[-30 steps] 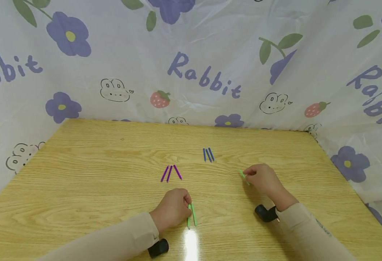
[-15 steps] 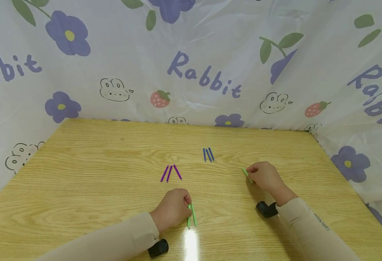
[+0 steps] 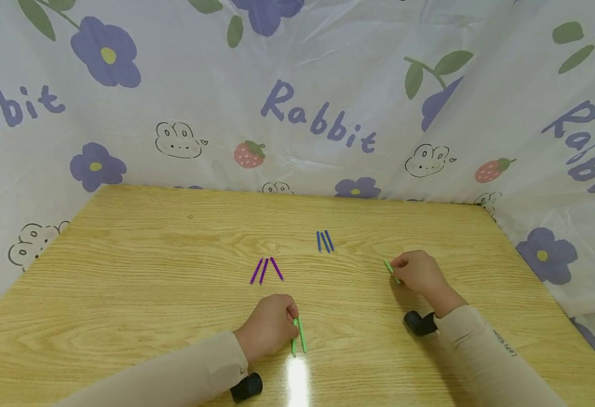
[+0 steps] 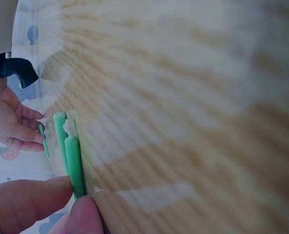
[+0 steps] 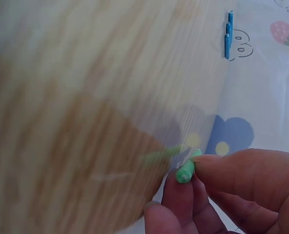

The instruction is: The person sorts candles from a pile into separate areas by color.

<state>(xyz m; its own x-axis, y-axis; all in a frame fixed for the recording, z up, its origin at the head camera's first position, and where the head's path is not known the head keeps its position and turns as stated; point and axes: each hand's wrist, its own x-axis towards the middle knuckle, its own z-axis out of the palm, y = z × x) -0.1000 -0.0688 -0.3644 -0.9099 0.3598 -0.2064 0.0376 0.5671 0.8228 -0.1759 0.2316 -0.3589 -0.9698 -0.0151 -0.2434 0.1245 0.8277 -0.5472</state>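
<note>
Close to the front of the table, my left hand (image 3: 270,325) pinches a thin green candle (image 3: 294,343) between thumb and finger. A whitish wick-like tip shows on it in the left wrist view. Right alongside lies a second green candle (image 3: 303,334), nearly parallel. Further right and farther back, my right hand (image 3: 419,274) holds a third green candle (image 3: 389,267) by thumb and fingertips. The right wrist view shows this green candle (image 5: 185,172) end-on, close over the wood, with its faint reflection on the tabletop.
Three purple candles (image 3: 264,271) lie fanned out left of centre on the wooden table (image 3: 150,254). Behind them to the right are three blue candles (image 3: 325,241) side by side. A patterned white curtain (image 3: 200,90) borders the table's back and sides.
My right hand has shifted right and slightly away from me, carrying its green candle along. The left hand and the candles on the table have stayed where they were.
</note>
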